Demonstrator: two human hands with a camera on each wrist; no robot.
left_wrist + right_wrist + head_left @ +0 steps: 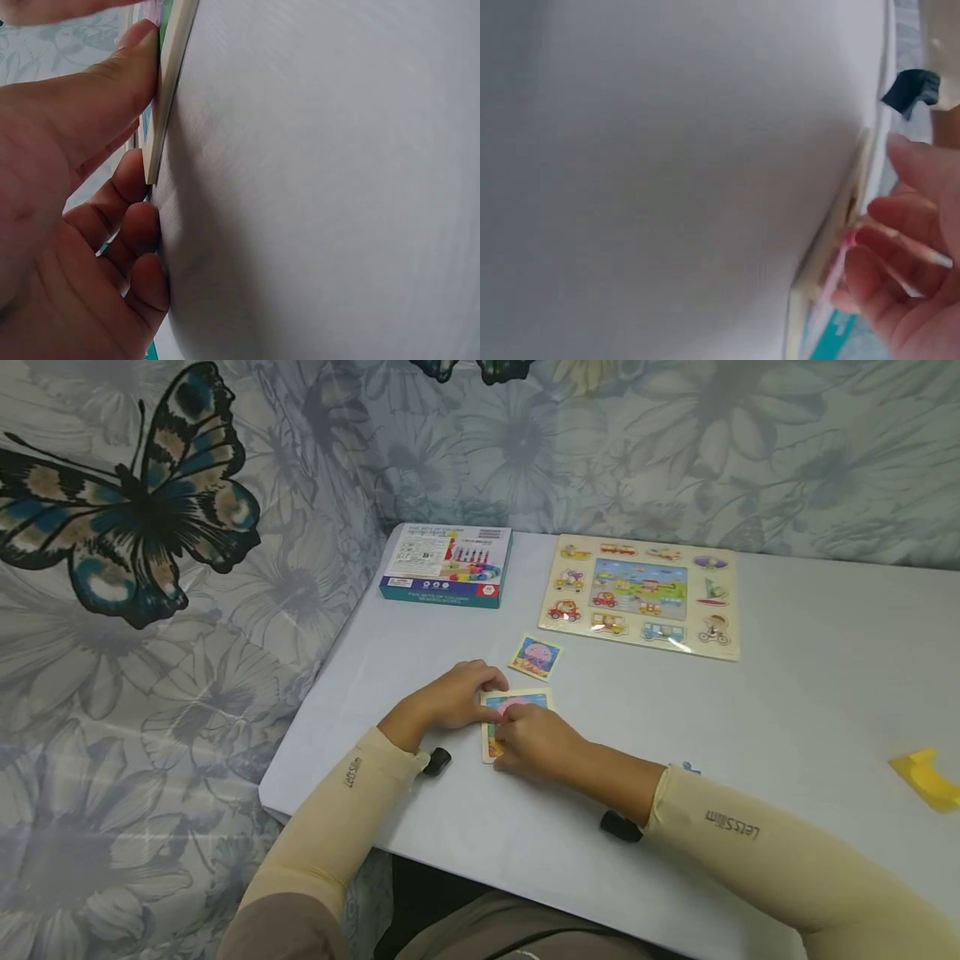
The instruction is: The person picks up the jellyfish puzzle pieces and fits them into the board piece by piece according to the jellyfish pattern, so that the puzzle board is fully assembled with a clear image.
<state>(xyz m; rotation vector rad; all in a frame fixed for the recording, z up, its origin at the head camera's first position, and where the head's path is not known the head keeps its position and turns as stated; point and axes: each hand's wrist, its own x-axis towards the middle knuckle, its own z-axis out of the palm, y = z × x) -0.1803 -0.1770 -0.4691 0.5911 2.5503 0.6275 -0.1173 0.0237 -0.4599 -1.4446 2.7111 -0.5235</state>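
Observation:
A small jigsaw board [490,753] with a blue, pink and yellow sea picture and a pale wooden rim lies on the white table. My left hand [456,695] holds it by its left side. In the left wrist view the thumb [124,75] lies on the face of the board, with the other fingers bent around its corner. Over the board, my right hand [542,745] bends its fingers downward and hides much of the picture. The right wrist view shows a thin, pale-edged puzzle piece [913,247] between its fingers, blurred.
Just beyond the board lies a square picture card [536,657] with a pink sea creature. Farther back are a boxed set [442,564] and a vehicle peg puzzle [720,610]. A curved yellow object [928,779] is at the right. The table's front edge runs below both forearms.

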